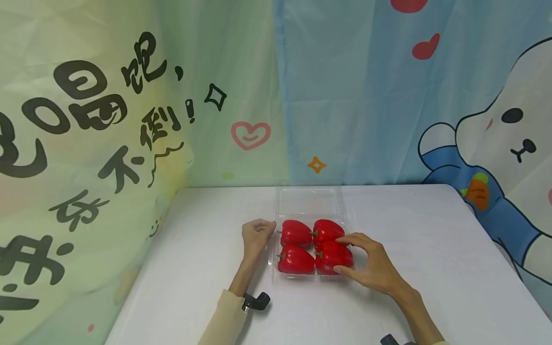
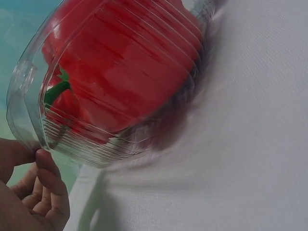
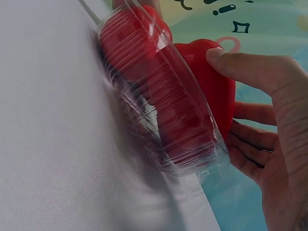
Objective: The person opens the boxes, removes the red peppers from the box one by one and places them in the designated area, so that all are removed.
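Note:
A clear plastic clamshell box (image 1: 272,263) stands on the table with its lid (image 1: 309,202) folded back, away from me. Several red bell peppers with green stems fill it in two rows. My left hand (image 1: 257,235) is at the box's left side; in the left wrist view its thumb and forefinger pinch the clear rim (image 2: 30,130). With my right hand (image 1: 374,264) I grip the front right bell pepper (image 1: 334,257), thumb on the near side and fingers on the far side. That pepper (image 3: 204,72) rises above the box rim in the right wrist view.
The box rests on a white-covered table (image 1: 194,249). Behind and to the left hangs a printed curtain (image 1: 241,57) with dark lettering, hearts and a white cartoon bear (image 1: 509,143). A black wrist strap (image 1: 256,301) is on the left wrist.

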A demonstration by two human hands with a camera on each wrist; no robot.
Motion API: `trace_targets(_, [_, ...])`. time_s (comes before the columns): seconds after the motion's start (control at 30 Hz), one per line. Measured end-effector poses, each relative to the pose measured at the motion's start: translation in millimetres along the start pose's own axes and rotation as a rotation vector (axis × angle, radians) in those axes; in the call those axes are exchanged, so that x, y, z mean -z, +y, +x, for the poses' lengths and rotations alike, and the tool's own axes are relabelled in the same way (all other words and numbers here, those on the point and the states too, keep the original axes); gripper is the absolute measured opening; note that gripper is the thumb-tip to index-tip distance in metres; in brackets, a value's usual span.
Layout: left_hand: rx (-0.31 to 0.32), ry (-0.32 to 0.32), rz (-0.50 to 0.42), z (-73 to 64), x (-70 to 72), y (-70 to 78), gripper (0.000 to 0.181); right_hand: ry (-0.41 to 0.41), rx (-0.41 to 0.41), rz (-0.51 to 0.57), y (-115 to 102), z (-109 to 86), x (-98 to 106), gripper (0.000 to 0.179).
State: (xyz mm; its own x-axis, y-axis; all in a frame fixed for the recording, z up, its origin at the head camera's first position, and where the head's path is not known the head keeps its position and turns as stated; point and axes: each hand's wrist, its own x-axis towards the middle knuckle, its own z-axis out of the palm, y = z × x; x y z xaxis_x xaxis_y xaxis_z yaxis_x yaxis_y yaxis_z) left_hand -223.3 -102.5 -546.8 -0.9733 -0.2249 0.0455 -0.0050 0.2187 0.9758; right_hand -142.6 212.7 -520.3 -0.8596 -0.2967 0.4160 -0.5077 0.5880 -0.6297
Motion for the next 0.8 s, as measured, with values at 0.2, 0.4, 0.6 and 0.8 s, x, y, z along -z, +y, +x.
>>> trace_targets(0.2, [-0.001,0.001,0.013,-0.9,0.7,-0.1,0.020,0.001,-0.011,-0.003,-0.4,0.1,0.1,0.062])
trace_targets(0.4, [-0.007,0.003,0.016,-1.3,1.4,0.0,0.020,0.004,-0.009,-0.012,-0.2,0.7,-0.1,0.065])
trace_targets(0.6, [-0.008,0.004,0.034,-1.6,1.8,-1.7,0.021,0.001,-0.016,0.001,-1.1,0.6,-1.0,0.066])
trace_targets(0.8, [-0.004,0.001,0.026,1.0,0.1,-2.3,0.022,0.025,-0.026,0.026,-3.4,0.7,0.7,0.065])
